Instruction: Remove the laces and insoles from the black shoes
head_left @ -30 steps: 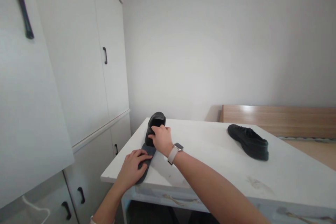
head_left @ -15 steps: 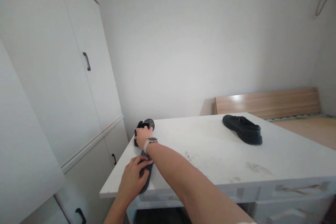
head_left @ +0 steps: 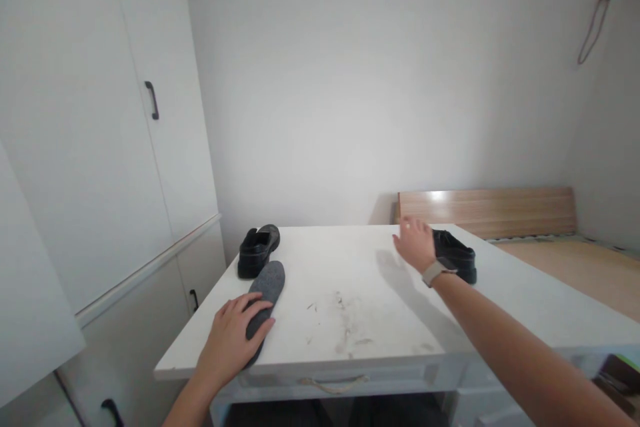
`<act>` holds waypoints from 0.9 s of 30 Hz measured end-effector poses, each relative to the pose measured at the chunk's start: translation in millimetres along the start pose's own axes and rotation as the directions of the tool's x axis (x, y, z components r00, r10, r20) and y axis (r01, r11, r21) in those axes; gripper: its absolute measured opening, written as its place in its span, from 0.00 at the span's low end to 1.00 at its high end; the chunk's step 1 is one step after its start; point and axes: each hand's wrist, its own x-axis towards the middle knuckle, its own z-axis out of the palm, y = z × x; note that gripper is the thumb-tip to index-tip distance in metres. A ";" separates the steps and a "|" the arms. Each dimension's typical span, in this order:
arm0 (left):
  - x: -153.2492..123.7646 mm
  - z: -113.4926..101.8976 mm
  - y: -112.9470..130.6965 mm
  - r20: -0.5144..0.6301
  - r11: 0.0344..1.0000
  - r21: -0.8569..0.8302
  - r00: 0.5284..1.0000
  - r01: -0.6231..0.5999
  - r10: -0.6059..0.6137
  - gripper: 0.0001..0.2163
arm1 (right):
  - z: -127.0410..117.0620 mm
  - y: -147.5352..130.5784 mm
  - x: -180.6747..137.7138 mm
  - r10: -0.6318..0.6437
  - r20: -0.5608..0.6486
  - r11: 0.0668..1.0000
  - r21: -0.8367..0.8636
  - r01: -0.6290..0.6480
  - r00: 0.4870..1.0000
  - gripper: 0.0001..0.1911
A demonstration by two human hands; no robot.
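Note:
A grey felt insole (head_left: pixel 270 278) lies on the left part of the white table. My left hand (head_left: pixel 236 333) is over its lower half, fingers and thumb gripping across it. Just beyond the insole is a black shoe (head_left: pixel 254 255), with a dark round-ended thing (head_left: pixel 271 235) beside it, perhaps the sole of another shoe. On the right, my right hand (head_left: pixel 416 241), with a watch strap at the wrist, is held above the table with its fingers apart and nothing in them. It partly hides a second black shoe (head_left: pixel 456 257) just behind it.
The white table (head_left: pixel 340 260) has dark smudges near its front edge and a drawer with a rope handle (head_left: pixel 334 385). A white cabinet (head_left: pixel 145 213) borders the left side. A bed with a wooden headboard (head_left: pixel 490 210) is at the right.
My right hand has left the black shoe at the left and swung right, close to the other shoe. My left hand stays on the insole. The view has shifted slightly right.

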 end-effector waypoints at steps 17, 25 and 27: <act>1.0 10.8 -9.2 -0.048 1.000 -0.003 0.999 0.013 -0.013 0.18 | 10.3 90.0 -52.9 -0.041 -0.013 0.967 0.250 0.043 0.999 0.12; 26.6 -28.2 26.5 -0.380 0.993 -0.117 0.925 -0.032 -0.015 0.19 | -15.2 -30.6 -87.0 -0.420 -0.167 0.755 0.480 0.446 0.892 0.14; 40.5 -36.4 59.1 -0.310 0.964 -0.245 0.951 -0.099 0.019 0.15 | -19.1 -58.4 -90.3 -0.511 -0.198 0.685 0.494 0.536 0.836 0.13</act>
